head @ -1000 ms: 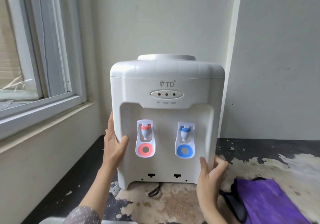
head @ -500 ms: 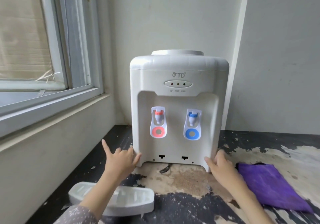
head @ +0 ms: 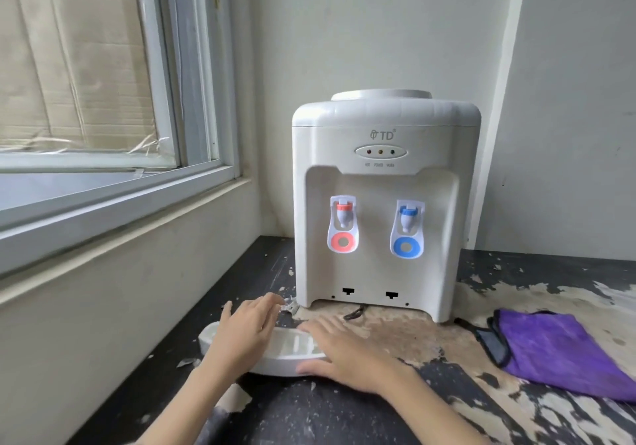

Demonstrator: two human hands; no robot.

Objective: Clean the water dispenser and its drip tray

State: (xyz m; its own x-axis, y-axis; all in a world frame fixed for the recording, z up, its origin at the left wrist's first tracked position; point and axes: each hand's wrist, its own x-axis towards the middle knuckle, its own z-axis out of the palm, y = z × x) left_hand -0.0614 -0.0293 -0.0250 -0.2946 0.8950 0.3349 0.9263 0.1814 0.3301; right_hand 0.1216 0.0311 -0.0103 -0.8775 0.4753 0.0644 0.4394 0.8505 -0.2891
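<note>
Head view, progress: the drip tray lay detached on the worn counter, in front and to the left of the water dispenser; the purple cloth lay unused at right, so wiping probably remained ahead.
Head view, left hand: fingers fairly straight, over the tray's left part.
Head view, right hand: spread on the tray's right end, thumb beside its near edge.

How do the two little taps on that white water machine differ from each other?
The left tap has a red cap and a red ring below it; the right tap has a blue cap and a blue ring. The red one sits slightly higher in the picture than the blue one. Both have white spouts in matching white frames on the dispenser front.
</note>
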